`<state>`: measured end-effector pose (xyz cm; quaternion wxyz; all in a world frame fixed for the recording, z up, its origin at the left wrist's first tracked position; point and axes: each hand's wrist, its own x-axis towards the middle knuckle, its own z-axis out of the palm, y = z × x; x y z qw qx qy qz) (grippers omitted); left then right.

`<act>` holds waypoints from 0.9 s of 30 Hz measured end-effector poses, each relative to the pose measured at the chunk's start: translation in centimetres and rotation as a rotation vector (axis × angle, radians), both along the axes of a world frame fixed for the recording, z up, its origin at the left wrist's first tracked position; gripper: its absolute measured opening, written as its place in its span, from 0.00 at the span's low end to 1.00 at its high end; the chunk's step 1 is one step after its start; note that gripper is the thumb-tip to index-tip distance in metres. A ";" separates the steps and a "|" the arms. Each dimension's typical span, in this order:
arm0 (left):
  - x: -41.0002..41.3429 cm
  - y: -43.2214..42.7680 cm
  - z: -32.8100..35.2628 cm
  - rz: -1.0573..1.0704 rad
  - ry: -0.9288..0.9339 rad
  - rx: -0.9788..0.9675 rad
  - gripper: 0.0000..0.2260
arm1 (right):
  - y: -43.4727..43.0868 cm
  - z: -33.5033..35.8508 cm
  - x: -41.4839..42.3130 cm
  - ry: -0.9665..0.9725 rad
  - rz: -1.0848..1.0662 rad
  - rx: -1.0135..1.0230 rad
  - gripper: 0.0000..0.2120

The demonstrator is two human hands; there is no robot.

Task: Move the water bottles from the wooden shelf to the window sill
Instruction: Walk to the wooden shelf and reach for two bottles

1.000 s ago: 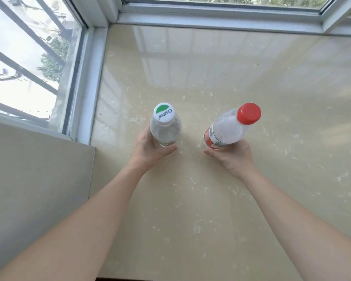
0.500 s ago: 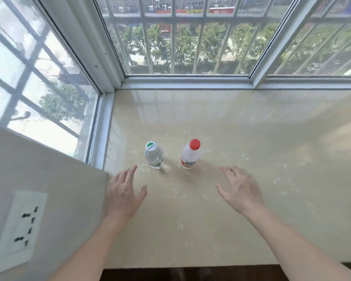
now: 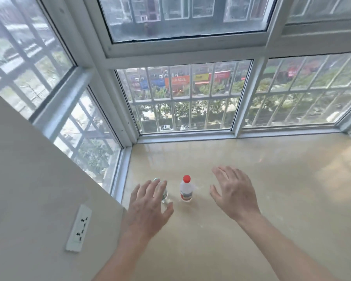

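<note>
Upright on the window sill [image 3: 272,179]: 2 bottles, side by side, not touching. Left bottle [image 3: 165,198] partly hidden behind the fingers [image 3: 150,191] of the left hand [image 3: 148,207], at their tips. Right bottle [image 3: 186,189] between the 2 hands, just right of the left fingers, well left of the right hand [image 3: 234,191]. Beyond all fingertips, window [image 3: 182,98] along the sill's back edge. Left of the left fingers, socket [image 3: 78,228] on the wall [image 3: 39,179].

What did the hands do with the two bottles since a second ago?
The left hand and right hand let go of their bottles and pulled back, open. The green-capped bottle and the red-capped bottle stayed upright on the window sill.
</note>
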<state>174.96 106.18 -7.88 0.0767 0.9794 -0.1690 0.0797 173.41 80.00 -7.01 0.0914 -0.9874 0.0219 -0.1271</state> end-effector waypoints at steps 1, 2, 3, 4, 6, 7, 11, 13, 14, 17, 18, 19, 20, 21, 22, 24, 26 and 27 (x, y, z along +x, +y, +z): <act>0.0 -0.4 0.7 -0.007 -0.008 -0.007 0.27 | -0.2 0.4 -0.3 -0.016 -0.001 -0.003 0.23; 0.1 -0.9 1.2 -0.016 -0.017 -0.014 0.27 | -0.4 0.8 -0.5 -0.029 -0.003 -0.006 0.23; 0.3 -1.4 1.7 -0.028 -0.027 -0.024 0.27 | -0.5 1.1 -0.8 -0.043 -0.009 -0.008 0.23; 0.5 -1.9 2.2 -0.044 -0.036 -0.031 0.27 | -0.8 1.5 -1.2 -0.053 -0.024 -0.008 0.24; 1.1 -3.0 3.0 -0.093 -0.051 -0.034 0.27 | -1.3 2.0 -2.0 -0.072 -0.071 -0.010 0.24; 1.4 -3.7 3.2 -0.124 -0.057 -0.041 0.27 | -1.7 2.1 -2.6 -0.075 -0.103 -0.011 0.24; 1.8 -7.1 3.8 -0.286 -0.052 -0.083 0.26 | -3.4 2.8 -6.3 -0.103 -0.290 -0.046 0.23; 1.9 -8.7 3.8 -0.389 -0.046 -0.086 0.26 | -4.3 3.1 -8.8 -0.110 -0.398 -0.066 0.22; 1.8 -9.5 3.8 -0.435 -0.049 -0.084 0.26 | -4.6 3.2 -10.2 -0.104 -0.448 -0.081 0.22; 0.9 -12.0 3.6 -0.569 -0.048 -0.085 0.26 | -5.3 3.4 -14.5 -0.081 -0.596 -0.102 0.23; 0.3 -12.9 3.6 -0.615 -0.041 -0.092 0.26 | -5.5 3.5 -16.1 -0.074 -0.644 -0.104 0.23; -0.4 -13.9 3.6 -0.661 -0.032 -0.098 0.26 | -5.7 3.6 -17.8 -0.067 -0.688 -0.107 0.22; -1.2 -15.1 3.8 -0.708 -0.023 -0.101 0.26 | -5.9 3.7 -19.6 -0.062 -0.732 -0.112 0.22; -2.2 -16.3 3.9 -0.754 -0.017 -0.103 0.26 | -6.2 3.9 -21.4 -0.055 -0.777 -0.115 0.22; -3.2 -17.6 4.0 -0.799 -0.016 -0.107 0.26 | -6.5 4.1 -23.1 -0.048 -0.822 -0.116 0.22; -5.3 -20.1 4.3 -0.884 -0.010 -0.118 0.26 | -7.1 4.4 -26.4 -0.043 -0.909 -0.111 0.21; -7.6 -22.6 4.5 -0.969 0.001 -0.119 0.26 | -7.5 4.3 -29.6 -0.063 -0.986 -0.119 0.21; -8.8 -23.8 4.6 -1.008 0.003 -0.116 0.26 | -7.7 4.2 -31.0 -0.079 -1.019 -0.128 0.21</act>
